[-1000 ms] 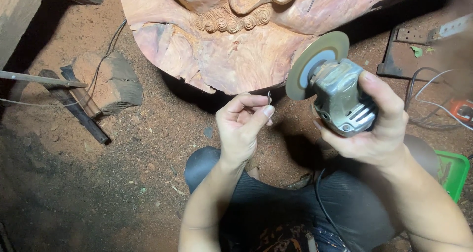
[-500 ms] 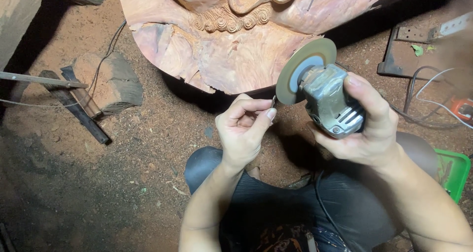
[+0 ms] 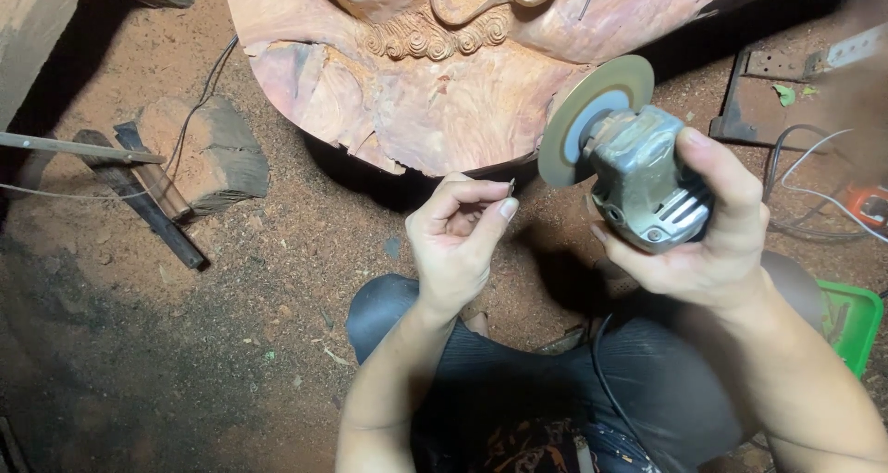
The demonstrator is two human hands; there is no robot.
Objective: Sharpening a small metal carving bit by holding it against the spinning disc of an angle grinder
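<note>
My right hand (image 3: 717, 237) grips a grey angle grinder (image 3: 643, 177) by its body, the round disc (image 3: 592, 112) pointing up and left toward the wood. My left hand (image 3: 458, 237) is closed in a pinch around a small thin metal piece (image 3: 511, 187), held just left of the disc without touching it. Right behind both hands lies a large reddish wood carving (image 3: 444, 94) with curled relief work. The grinder's black cord (image 3: 610, 380) runs down over my dark trousers.
A wood block (image 3: 208, 149) and dark metal bars (image 3: 153, 209) lie on the sawdust-covered dirt floor at left. At right are a dark metal bracket (image 3: 772, 89), loose cables (image 3: 814, 196), an orange object (image 3: 869, 205) and a green tray (image 3: 851, 320).
The grinder has tilted and shifted left, its disc now closer to the carving's edge. My left hand has stayed in place with its pinch.
</note>
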